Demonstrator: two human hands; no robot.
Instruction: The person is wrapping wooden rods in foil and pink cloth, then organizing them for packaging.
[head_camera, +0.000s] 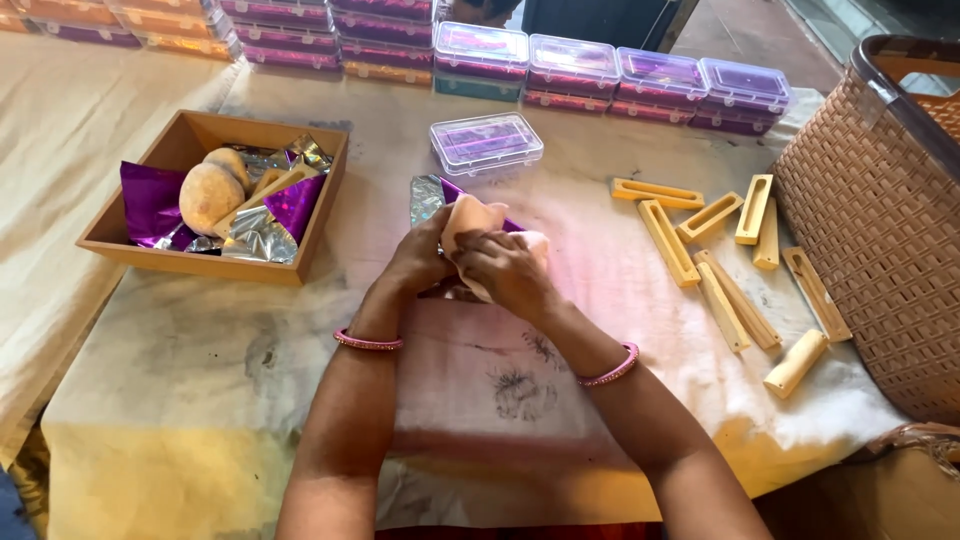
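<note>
A: What are the hands on?

B: A soft, pale peach lump (470, 218), smooth like dough. The left hand (425, 258) cups it from the side and the right hand (505, 270) is pressed over it from the front, fingers curled tight around it. It sits just above the cloth (200, 380) at the table's middle, over a crinkled sheet of silver and purple foil (430, 195).

A: And the cloth?

B: Cream fabric, stained grey, with faint drawn marks.

A: Containers?

B: A shallow wooden tray (115, 235) to the left holds two round tan lumps (210, 195), crumpled foil and a wooden mould. A clear plastic box (486, 142) with a purple lining lies beyond the hands, lid shut. More such boxes (610, 70) are stacked along the far edge. A woven brown basket (880, 230) stands at right; its contents are hidden.

A: Beside it?

B: Long yellow wooden moulds (700, 245), slotted, scattered loose.
</note>
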